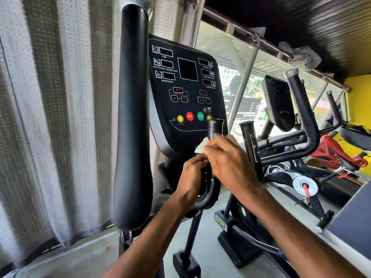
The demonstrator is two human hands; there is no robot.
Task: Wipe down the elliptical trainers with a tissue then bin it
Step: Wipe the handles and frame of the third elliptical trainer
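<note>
Gripping the curved handlebar [208, 194] of the near elliptical trainer [132, 137] with the left hand [191, 177], fingers [197, 160] curled round. Pinching a white tissue [201, 147] in the right hand [230, 165], wrapped against that same bar, at 5 o'clock from the console [186, 93]. At 3 o'clock, a second trainer [281, 103].

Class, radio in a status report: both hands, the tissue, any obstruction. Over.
Left hand grips curved black handlebar low down. Right hand presses white tissue to it, higher. Nothing blocking the wipe.
</note>
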